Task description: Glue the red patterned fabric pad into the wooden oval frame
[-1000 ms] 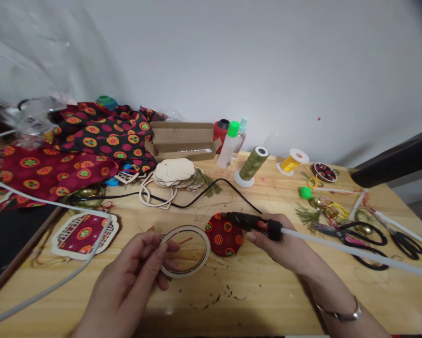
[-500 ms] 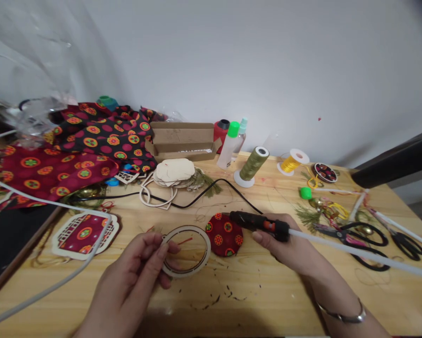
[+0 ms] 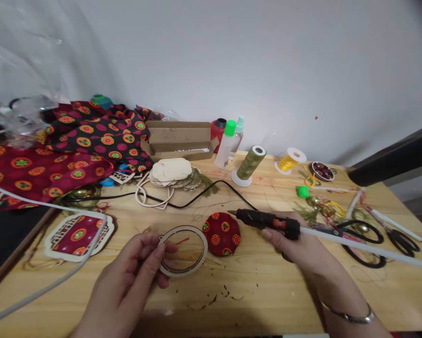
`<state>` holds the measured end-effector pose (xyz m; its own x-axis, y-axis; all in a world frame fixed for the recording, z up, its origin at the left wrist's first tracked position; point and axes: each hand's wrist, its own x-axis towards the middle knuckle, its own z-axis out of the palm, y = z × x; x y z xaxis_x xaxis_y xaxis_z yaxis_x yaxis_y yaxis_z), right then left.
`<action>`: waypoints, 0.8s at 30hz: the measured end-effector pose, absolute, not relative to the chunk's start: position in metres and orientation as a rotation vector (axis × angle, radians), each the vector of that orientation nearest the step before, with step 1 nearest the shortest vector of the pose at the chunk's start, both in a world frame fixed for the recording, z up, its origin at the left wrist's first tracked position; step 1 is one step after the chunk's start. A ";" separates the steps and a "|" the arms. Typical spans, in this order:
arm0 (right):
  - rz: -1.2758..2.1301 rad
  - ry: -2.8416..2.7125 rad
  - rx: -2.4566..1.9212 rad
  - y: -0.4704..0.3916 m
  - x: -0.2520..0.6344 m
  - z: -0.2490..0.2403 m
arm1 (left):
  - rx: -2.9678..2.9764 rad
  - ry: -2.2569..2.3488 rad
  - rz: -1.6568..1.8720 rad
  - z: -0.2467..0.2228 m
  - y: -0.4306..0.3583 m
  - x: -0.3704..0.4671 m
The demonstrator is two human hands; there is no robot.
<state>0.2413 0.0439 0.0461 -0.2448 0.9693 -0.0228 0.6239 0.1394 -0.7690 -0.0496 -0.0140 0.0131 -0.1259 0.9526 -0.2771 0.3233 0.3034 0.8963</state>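
Note:
My left hand (image 3: 136,267) pinches a pale wooden ring (image 3: 201,260) by its left edge, just above the table. In my right hand (image 3: 288,244) is a black hot glue gun (image 3: 263,220), a long white glue stick (image 3: 358,249) running out of its back. The gun's nozzle points left, over the upper right of a round patterned red fabric disc (image 3: 222,234). That disc lies on the table between my hands, close to the ring's right side.
Scissors (image 3: 364,232) and yellow thread (image 3: 288,162) lie on the right. Behind stand a green thread cone (image 3: 251,164), bottles (image 3: 226,148) and a cardboard box (image 3: 178,136). Patterned cloth (image 3: 49,178) is heaped at left; a white cable (image 3: 77,267) crosses the left front.
My right hand has drawn the glue gun a little to the right, so its nozzle reaches less far over the fabric disc. My left hand keeps its hold on the ring.

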 end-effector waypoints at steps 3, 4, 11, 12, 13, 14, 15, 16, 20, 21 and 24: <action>0.901 -1.966 -1.556 0.044 0.244 0.044 | 1.175 1.642 0.851 0.014 -0.014 -0.049; 0.890 -1.983 -1.562 0.044 0.244 0.043 | 1.173 1.643 0.852 0.014 -0.014 -0.049; 0.903 -2.072 -1.612 0.043 0.244 0.050 | 1.138 1.646 0.868 0.014 -0.014 -0.048; 0.903 -2.075 -1.608 0.042 0.244 0.051 | 1.136 1.646 0.868 0.014 -0.013 -0.048; 0.896 -2.070 -1.603 0.042 0.244 0.051 | 1.136 1.647 0.871 0.014 -0.013 -0.049; 0.884 -2.058 -1.595 0.042 0.244 0.051 | 1.141 1.646 0.872 0.015 -0.013 -0.049; 0.870 -2.046 -1.585 0.042 0.244 0.050 | 1.152 1.642 0.870 0.016 -0.013 -0.048; 0.861 -2.036 -1.575 0.041 0.244 0.049 | 1.166 1.632 0.869 0.017 -0.012 -0.048; 0.865 -2.037 -1.574 0.041 0.245 0.044 | 1.281 1.544 0.849 0.023 -0.010 -0.040; 0.857 -2.037 -1.582 0.041 0.245 0.044 | 1.330 1.514 0.836 0.023 -0.008 -0.038; 0.829 -2.035 -1.601 0.041 0.244 0.047 | 1.535 1.453 0.767 0.023 -0.002 -0.029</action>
<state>0.2440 0.0412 0.0472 -0.2492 0.9678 -0.0362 0.7177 0.1595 -0.6778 -0.0285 -0.0024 0.0226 0.1314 0.9835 -0.1244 0.4516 0.0523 0.8907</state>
